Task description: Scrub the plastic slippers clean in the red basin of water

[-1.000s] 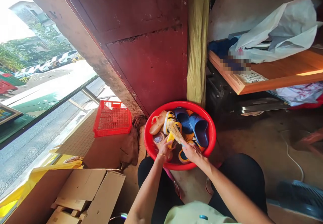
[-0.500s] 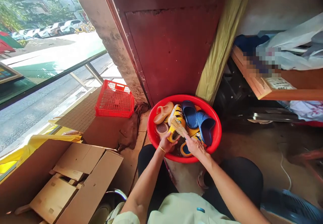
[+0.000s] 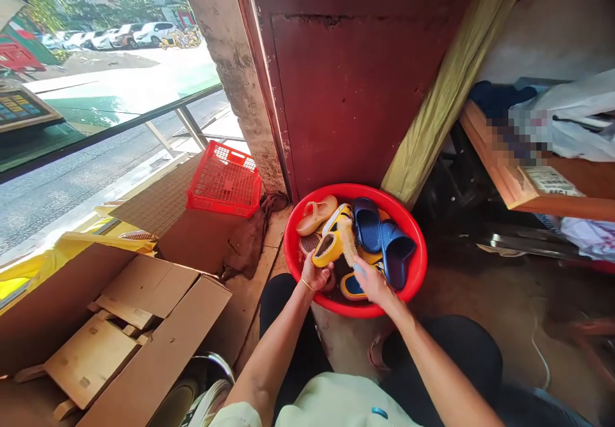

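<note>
**Yellow slipper (image 3: 328, 249) & brush (image 3: 349, 247) over red basin (image 3: 417, 267)**

Slipper is moulded, smooth plastic or foam, held low inside the basin, toe tilted down-left. L hand (image 3: 317, 273) is clamped on it, fingers curled round the heel end, gold bangle (image 3: 307, 284) on wrist. R hand (image 3: 372, 284) is closed on the brush, w/ pale, stiff bristles right against the slipper's side (handle mostly hidden by the fingers).

Basin is round, glossy plastic, on the floor btw the person's knees, packed w/ kids' footwear: 2 navy slides (image 3: 379, 241), a peach sandal (image 3: 316, 215), a yellow-and-white shoe (image 3: 337, 217), a yellow-and-navy shoe (image 3: 352, 287) and a perforated sole (image 3: 310, 243). No brand legible on any.

Basin's far rim is by a dark red metal door (image 3: 355, 74), w/ a crumpled brown rag (image 3: 247, 244) on the left and a red plastic crate (image 3: 225, 180) beyond it. Lower left: an open cardboard box (image 3: 158, 324) w/ flaps up. Upper right: a wooden shelf edge (image 3: 500, 158) w/ a white printed label (image 3: 550, 181), text too skewed to read.
</note>
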### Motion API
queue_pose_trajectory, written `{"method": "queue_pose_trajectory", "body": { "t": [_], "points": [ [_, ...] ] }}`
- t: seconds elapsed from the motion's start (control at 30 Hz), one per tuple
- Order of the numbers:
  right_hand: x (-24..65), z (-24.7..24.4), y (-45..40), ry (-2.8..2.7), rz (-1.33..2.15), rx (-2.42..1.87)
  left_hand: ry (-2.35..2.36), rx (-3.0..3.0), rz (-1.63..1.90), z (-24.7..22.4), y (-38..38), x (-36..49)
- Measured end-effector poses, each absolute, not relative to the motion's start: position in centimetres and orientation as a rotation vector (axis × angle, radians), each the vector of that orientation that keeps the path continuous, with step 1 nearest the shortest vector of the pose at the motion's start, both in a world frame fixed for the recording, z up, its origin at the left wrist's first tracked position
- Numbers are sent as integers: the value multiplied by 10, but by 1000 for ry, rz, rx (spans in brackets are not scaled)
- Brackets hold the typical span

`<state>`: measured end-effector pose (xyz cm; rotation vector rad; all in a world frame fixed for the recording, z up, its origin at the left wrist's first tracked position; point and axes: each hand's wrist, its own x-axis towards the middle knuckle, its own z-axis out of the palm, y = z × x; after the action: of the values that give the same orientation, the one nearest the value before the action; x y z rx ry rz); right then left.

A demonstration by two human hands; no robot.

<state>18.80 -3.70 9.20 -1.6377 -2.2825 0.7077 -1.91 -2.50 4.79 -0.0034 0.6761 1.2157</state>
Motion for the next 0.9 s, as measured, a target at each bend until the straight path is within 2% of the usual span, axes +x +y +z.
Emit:
{"method": "queue_pose_trajectory", "body": {
  "t": [0.07, 0.13, 0.33, 0.53, 0.63, 0.77, 0.9],
  "points": [
    [184, 85, -57, -2396, 776, -1480, 672, -53, 1255, 48, -22, -20],
    [183, 82, -64, -2429, 753, -1495, 668, -74, 1242, 49, -20, -20],
    [191, 91, -8, -2201, 613, -1766, 729, 19, 1076, 53, -29, -13],
    [216, 93, 2, -2292, 609, -1441, 779, 95, 1159, 55, -32, -12],
    [234, 98, 8, -2297, 619, -1582, 775, 140, 1157, 57, -33, -11],
    [240, 98, 13, -2156, 736, -1665, 737, 115, 1136, 58, -35, -8],
    [209, 81, -33, -2058, 929, -1593, 738, 22, 1174, 54, -32, -11]
  ]
}}
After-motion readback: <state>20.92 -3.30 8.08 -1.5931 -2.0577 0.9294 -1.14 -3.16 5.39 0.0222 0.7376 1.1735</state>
